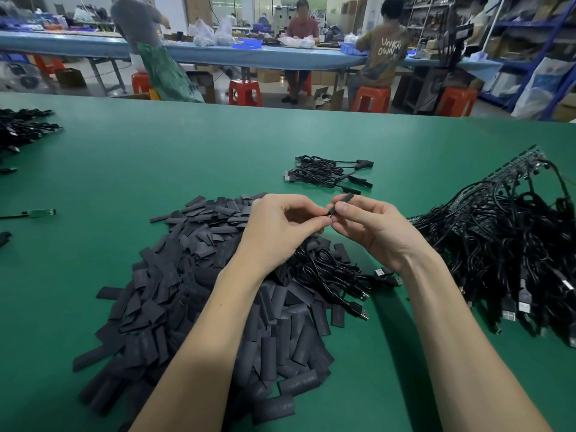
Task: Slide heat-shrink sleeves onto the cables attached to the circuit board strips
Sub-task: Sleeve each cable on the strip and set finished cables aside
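Both hands meet above the green table (156, 157), a smooth matte mat. The right hand (371, 232) pinches a short black sleeve (344, 199) between thumb and forefinger; the sleeve is a flat, dull tube, tilted up to the right. The left hand (280, 226) has its fingers curled, tips pinching at the sleeve's lower end; what exactly sits between those tips is too small to tell. A thin glossy black cable (330, 272) lies looped under the hands, with metal USB plugs toward the near right.

Below and left of the hands is the sleeve pile (193, 288): many flat, dark grey-black rectangular tubes, matte, some creased, heaped loosely on the mat.

Right side: a big cable bundle (511, 244), tangled shiny black cords, rectangular USB plugs at the near end, joined at the far end to the circuit board strips (523, 160), narrow and dark.

Beyond the hands, a small group of coiled cables (327, 174) lies with black sleeved ends pointing right. Far left: another dark cable heap (21, 127), and a lone small green board (39, 212) on a wire.

Background: workers on red plastic stools (244, 92) at a blue-covered bench (249, 56).
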{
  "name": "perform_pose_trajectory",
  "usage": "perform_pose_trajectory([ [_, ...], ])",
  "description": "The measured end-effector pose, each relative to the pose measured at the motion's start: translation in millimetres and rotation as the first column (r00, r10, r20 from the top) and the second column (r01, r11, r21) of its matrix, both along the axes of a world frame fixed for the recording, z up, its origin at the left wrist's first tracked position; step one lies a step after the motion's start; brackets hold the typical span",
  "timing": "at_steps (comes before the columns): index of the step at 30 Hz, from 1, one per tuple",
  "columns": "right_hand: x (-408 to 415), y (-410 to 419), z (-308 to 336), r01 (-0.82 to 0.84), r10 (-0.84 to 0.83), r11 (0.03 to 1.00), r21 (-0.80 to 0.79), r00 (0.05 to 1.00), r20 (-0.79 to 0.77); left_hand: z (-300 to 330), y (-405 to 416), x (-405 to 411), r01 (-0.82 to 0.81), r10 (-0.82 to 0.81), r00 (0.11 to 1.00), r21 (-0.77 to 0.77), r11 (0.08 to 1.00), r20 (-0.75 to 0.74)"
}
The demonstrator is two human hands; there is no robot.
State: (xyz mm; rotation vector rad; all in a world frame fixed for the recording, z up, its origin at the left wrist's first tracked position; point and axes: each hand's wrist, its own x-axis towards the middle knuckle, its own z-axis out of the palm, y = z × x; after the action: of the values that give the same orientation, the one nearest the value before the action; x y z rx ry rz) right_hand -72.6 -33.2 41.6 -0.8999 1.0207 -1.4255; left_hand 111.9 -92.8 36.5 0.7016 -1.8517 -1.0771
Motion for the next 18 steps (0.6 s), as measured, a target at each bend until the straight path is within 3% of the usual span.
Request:
perform_pose_trajectory([
  [7,5,1,1,-0.038,0.037,0.999,-0.004,0.998,-0.047,0,0,1,0.026,-0.024,0.999,0.051,0.998,-0.040],
  [18,22,-6,2,0.192,-0.209,0.964,-0.182,0.975,-0.078,-3,-4,1,0.000,0.018,0.994,0.159,0.987,-0.109],
])
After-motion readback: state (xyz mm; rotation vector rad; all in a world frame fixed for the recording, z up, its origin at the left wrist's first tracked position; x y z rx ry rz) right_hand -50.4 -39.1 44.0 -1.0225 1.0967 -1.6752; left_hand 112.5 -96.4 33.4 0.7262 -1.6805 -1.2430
